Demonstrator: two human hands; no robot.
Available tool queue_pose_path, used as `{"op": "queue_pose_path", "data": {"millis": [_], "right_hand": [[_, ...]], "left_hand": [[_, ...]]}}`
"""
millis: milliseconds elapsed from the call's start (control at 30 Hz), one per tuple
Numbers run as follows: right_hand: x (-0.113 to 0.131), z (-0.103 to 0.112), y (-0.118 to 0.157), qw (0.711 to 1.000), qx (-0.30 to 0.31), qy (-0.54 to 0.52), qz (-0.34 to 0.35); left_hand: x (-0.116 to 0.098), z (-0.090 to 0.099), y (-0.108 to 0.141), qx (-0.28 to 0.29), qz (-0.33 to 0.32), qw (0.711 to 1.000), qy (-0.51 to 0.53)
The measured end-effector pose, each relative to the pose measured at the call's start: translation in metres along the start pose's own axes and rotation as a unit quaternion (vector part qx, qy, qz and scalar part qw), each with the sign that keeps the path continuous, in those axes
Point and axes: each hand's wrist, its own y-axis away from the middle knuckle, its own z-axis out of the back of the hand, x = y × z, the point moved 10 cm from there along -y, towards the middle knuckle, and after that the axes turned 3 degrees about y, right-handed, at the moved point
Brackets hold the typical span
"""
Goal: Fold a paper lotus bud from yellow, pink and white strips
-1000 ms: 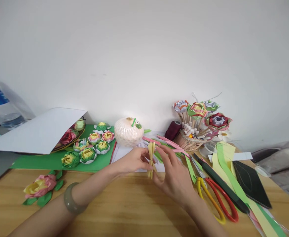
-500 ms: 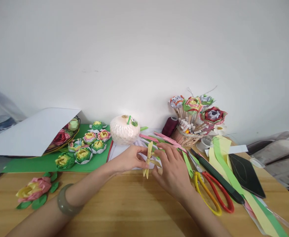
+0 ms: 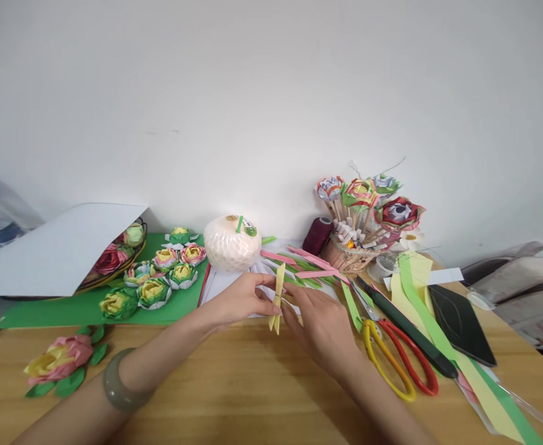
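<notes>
- Head view: pale wooden counter spreads across the foreground, with a pink-and-yellow folded-paper flower with green paper leaves at near left.
- Scissors with one yellow and one red loop handle lie at near right, beside a long dark-green-handled tool and a flat black tablet-like board.
- Left hand, below whose wrist sits a grey-green smooth bangle, has its fingers pinched on a slim pale-yellow folded-paper piece, which stands nearly upright above the counter's middle.
- Right hand has its fingers nearly together at the piece's right side; whether they grip it, I cannot tell.
- Beyond, left, seven small layered paper flowers rest on a flat green sheet.
- Farther back stand a round white textured object with a short green stem, a maroon thread spool and a woven tan basket of stemmed paper flowers.
- Plain whitish wall rises behind.
</notes>
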Motion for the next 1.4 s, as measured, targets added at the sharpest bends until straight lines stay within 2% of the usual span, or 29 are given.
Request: {"op": "queue_pose_path", "data": {"millis": [133, 267, 400, 500, 600, 867, 1067, 1267, 1400], "right_hand": [[0.008, -0.001, 0.000, 0.999, 0.003, 0.023, 0.027], [0.007, 0.000, 0.004, 0.999, -0.014, 0.021, 0.044], [0.008, 0.002, 0.006, 0.998, -0.013, 0.023, 0.061], [0.010, 0.005, 0.005, 0.997, -0.019, 0.028, 0.070], [0.012, 0.008, 0.004, 0.996, -0.034, 0.040, 0.078], [0.011, 0.008, 0.004, 0.994, -0.041, 0.073, 0.073], [0.010, 0.011, 0.005, 0.991, -0.058, 0.099, 0.063], [0.012, 0.013, 0.008, 0.990, -0.078, 0.108, 0.052], [0.011, 0.015, 0.010, 0.987, -0.094, 0.120, 0.044]], "left_hand": [[0.005, 0.002, -0.002, -0.005, 0.004, 1.000, -0.004], [0.001, 0.000, -0.001, 0.006, -0.014, 1.000, -0.022], [-0.017, 0.002, 0.005, -0.009, -0.083, 0.991, -0.108], [-0.032, -0.002, 0.010, 0.000, -0.145, 0.957, -0.250], [-0.034, -0.004, 0.011, 0.003, -0.163, 0.926, -0.340], [-0.031, -0.015, 0.014, -0.002, -0.216, 0.870, -0.443], [-0.032, -0.014, 0.012, -0.047, -0.227, 0.840, -0.490], [-0.025, -0.012, 0.008, -0.083, -0.192, 0.842, -0.497], [-0.025, -0.013, 0.011, -0.070, -0.173, 0.865, -0.465]]}}
